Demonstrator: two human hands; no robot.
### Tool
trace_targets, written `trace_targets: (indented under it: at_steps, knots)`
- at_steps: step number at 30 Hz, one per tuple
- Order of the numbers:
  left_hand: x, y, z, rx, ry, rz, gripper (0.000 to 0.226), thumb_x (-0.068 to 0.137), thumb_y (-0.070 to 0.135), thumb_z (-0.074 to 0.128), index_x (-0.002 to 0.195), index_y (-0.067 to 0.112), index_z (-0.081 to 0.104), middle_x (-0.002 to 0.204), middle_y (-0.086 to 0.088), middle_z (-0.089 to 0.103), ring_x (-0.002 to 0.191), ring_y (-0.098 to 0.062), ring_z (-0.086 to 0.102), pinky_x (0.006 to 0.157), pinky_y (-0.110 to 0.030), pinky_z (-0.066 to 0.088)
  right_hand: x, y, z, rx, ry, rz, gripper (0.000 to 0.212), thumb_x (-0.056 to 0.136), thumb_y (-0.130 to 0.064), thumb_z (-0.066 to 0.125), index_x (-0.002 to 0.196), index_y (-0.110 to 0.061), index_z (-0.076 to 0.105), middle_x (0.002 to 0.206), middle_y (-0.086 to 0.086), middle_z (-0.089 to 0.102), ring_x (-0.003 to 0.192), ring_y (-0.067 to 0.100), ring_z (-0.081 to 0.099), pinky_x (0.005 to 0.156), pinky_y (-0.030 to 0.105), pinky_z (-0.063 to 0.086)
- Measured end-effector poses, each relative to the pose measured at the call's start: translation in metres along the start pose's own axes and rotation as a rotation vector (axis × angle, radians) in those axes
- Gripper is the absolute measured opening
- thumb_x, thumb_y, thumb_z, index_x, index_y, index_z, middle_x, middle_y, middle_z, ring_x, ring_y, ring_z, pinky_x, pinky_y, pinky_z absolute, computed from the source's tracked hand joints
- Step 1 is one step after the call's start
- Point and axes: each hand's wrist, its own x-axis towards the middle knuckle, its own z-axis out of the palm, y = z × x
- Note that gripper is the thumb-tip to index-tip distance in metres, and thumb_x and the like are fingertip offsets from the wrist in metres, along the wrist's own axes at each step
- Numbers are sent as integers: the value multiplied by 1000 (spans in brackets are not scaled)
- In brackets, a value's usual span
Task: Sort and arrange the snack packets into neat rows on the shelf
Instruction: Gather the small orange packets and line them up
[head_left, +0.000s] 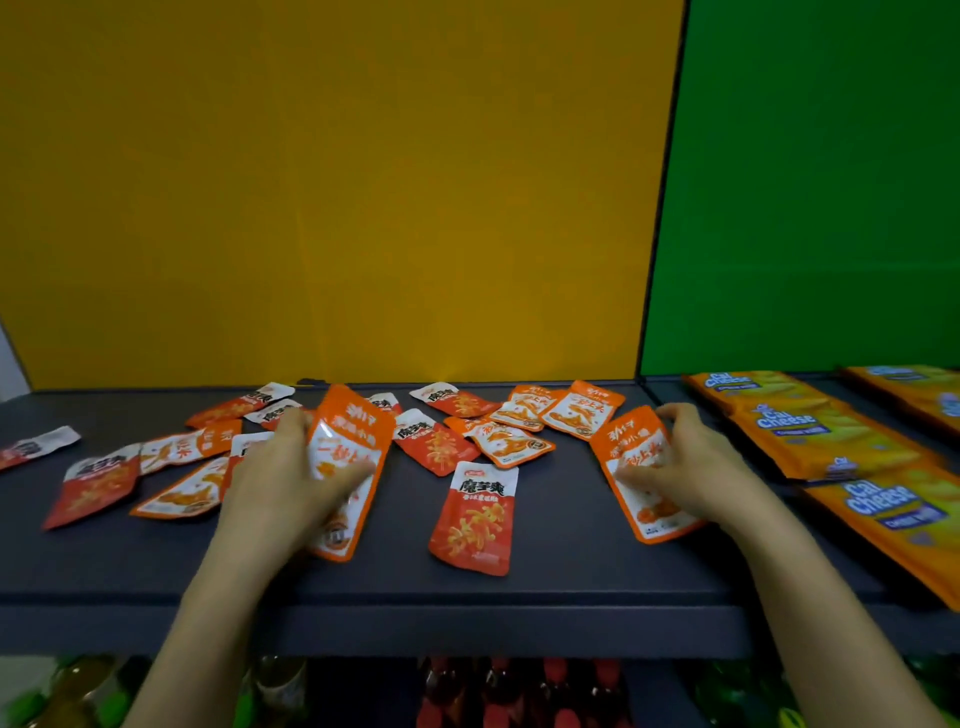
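Several small snack packets lie scattered on the dark shelf (561, 566), some orange, some red and white. My left hand (280, 483) grips an orange packet (353, 441), lifted and tilted above the shelf. My right hand (685, 467) holds another orange packet (631, 457) near the shelf's right side; whether it rests on the shelf is unclear. A red packet (475, 519) lies flat between my hands. More orange packets (582, 408) sit near the back wall, and red ones (93, 483) lie at the left.
Large orange Cal Cheese packs (826, 441) lie in a row on the adjoining shelf at the right. A yellow back panel (337, 182) and a green one (810, 182) close off the rear. Bottles (498, 691) stand on the level below.
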Motion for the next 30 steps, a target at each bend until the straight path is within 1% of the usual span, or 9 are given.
trace_targets:
  at_steps: [2, 5, 7, 11, 15, 19, 22, 26, 30]
  knots:
    - [8, 6, 0, -254, 47, 32, 28, 83, 26, 67, 101, 15, 48, 96, -1, 62, 86, -22, 58, 70, -30, 43, 6, -1, -1, 83, 88, -26, 70, 78, -31, 72, 134, -11, 37, 130, 12, 56, 120, 31, 52, 99, 40, 42]
    - [26, 29, 17, -695, -181, -17, 26, 86, 17, 63, 109, 11, 52, 105, -7, 67, 93, -24, 65, 80, -37, 53, 28, -11, 2, 288, 151, -36, 47, 81, -34, 67, 118, -9, 51, 118, 9, 62, 108, 29, 60, 94, 41, 48]
    - [39, 46, 36, -747, -274, -72, 24, 87, 13, 61, 108, 10, 50, 109, -11, 65, 96, -27, 64, 86, -39, 51, 51, -16, 8, 386, 117, -1, 46, 81, -36, 67, 116, -9, 54, 117, 9, 64, 104, 28, 62, 93, 42, 50]
    - [68, 63, 78, -558, -301, -87, 6, 88, 15, 60, 90, 10, 58, 104, -15, 67, 88, -28, 66, 82, -38, 53, 93, -15, 22, 383, 144, 91, 54, 79, -38, 67, 121, -8, 52, 124, 13, 61, 112, 31, 59, 97, 46, 47]
    - [84, 62, 105, -314, -363, -133, 50, 85, 26, 62, 122, -2, 45, 117, -16, 62, 102, -31, 61, 85, -39, 51, 108, -19, 29, 370, 187, 131, 57, 83, -33, 65, 127, -4, 45, 131, 18, 54, 119, 34, 53, 100, 43, 44]
    - [83, 61, 117, 38, -305, -49, 55, 86, 42, 58, 120, 1, 45, 134, -20, 46, 127, -35, 39, 101, -41, 38, 115, -15, 44, 101, 169, 153, 66, 86, -38, 59, 136, -1, 35, 143, 20, 39, 132, 36, 36, 106, 39, 32]
    - [82, 63, 119, 288, -256, 6, 76, 86, 55, 49, 134, -2, 34, 142, -19, 37, 132, -36, 31, 106, -41, 29, 117, -13, 53, -50, 134, 142, 75, 83, -46, 60, 138, -3, 32, 145, 18, 37, 134, 34, 31, 108, 39, 28]
    - [82, 64, 119, 291, -241, 2, 80, 83, 59, 51, 134, 0, 32, 141, -17, 40, 132, -34, 31, 107, -41, 25, 119, -17, 56, 17, 132, 99, 69, 81, -38, 67, 132, -3, 36, 140, 16, 45, 130, 35, 39, 104, 42, 34]
    - [83, 64, 119, 119, -271, -23, 80, 77, 54, 63, 131, 3, 34, 136, -14, 46, 129, -33, 35, 106, -42, 30, 121, -20, 55, 215, 131, 85, 62, 79, -25, 72, 127, -7, 37, 132, 16, 52, 122, 35, 50, 97, 44, 44]
